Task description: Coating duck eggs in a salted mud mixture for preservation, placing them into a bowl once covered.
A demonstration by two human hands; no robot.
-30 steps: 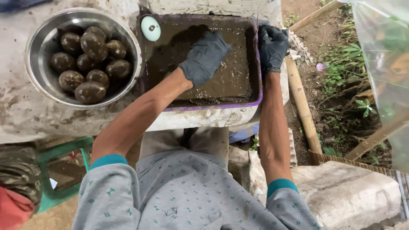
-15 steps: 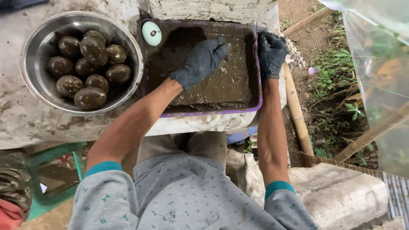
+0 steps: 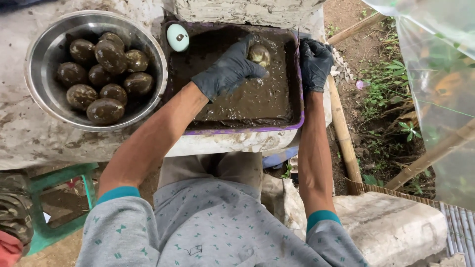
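Note:
A purple tray (image 3: 247,129) full of brown mud rests on a concrete slab. My left hand (image 3: 228,71), in a black glove, curls around a mud-coated egg (image 3: 260,54) just above the mud. My right hand (image 3: 314,63), also in a black glove, grips the tray's right rim. A clean pale blue egg (image 3: 177,37) lies at the tray's far left corner. To the left stands a steel bowl (image 3: 42,47) holding several mud-coated eggs (image 3: 105,110).
A bamboo pole (image 3: 342,136) runs along the right side of the slab. Clear plastic sheeting (image 3: 440,74) hangs at the right over grass and dirt. A green stool (image 3: 54,202) stands at lower left, and a concrete block (image 3: 396,227) lies at lower right.
My left hand was flat on the mud; now it has lifted a mud-coated egg out near the tray's far right. My right hand has stayed on the rim.

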